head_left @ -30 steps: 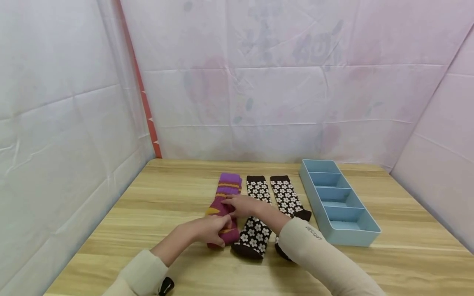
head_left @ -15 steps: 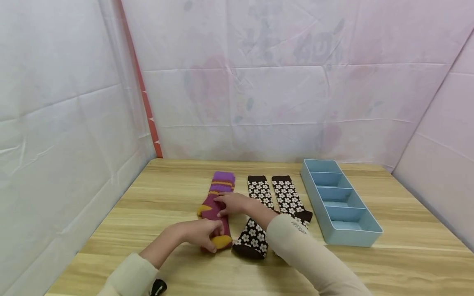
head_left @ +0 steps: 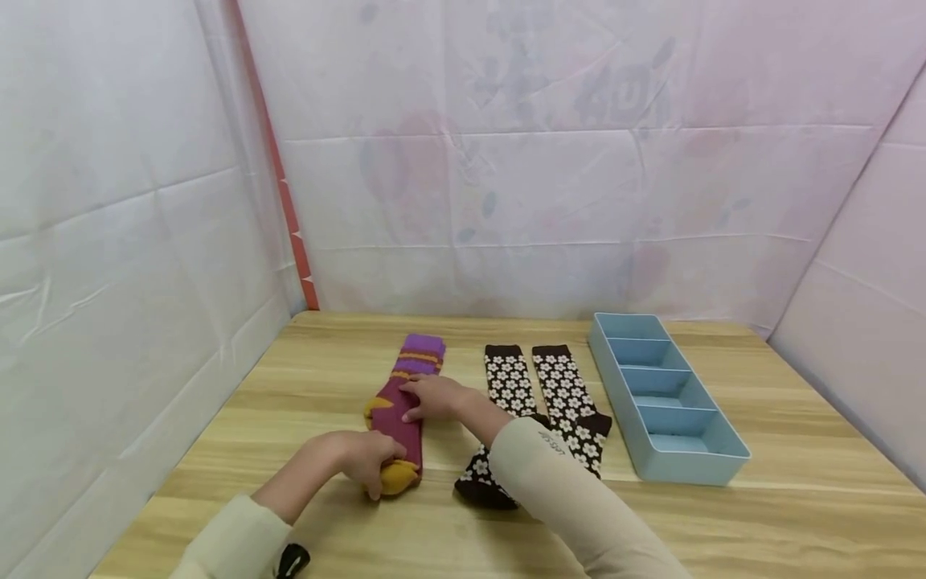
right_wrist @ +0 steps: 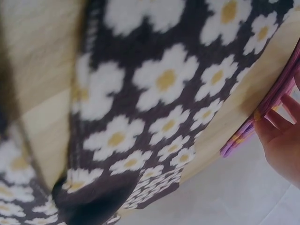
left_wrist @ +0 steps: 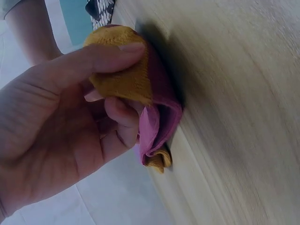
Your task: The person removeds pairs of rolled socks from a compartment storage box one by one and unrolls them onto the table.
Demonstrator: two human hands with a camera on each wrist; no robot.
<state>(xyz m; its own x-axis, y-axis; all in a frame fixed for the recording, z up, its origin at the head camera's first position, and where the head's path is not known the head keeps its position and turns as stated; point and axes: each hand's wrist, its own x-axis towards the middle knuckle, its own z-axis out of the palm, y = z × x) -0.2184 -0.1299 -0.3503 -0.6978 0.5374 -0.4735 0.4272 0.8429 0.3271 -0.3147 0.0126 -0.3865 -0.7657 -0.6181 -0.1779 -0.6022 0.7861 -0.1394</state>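
Note:
A pair of maroon and purple socks (head_left: 399, 430) with mustard heels and toes lies stacked on the table, left of centre. My left hand (head_left: 364, 462) pinches the mustard toe end (left_wrist: 124, 77); in the left wrist view the thumb lies on top with curled fingers underneath, and the maroon layers gape beside it. Higher up the socks, my right hand (head_left: 437, 398) rests with thumb and fingers spread on the maroon part. To the right lie two black flowered socks (head_left: 510, 384), partly covered by the right forearm. Their white daisies fill the right wrist view.
A light blue box (head_left: 654, 462) with several compartments stands right of the flowered socks. At the near edge, a small black object (head_left: 292, 559) shows beside the left sleeve. White patterned sheets (head_left: 463, 193) hang behind and along both sides of the wooden table (head_left: 217, 466).
Both hands and the maroon socks have shifted left, away from the flowered socks. The mustard toe, mostly hidden a second ago, now shows under the left hand.

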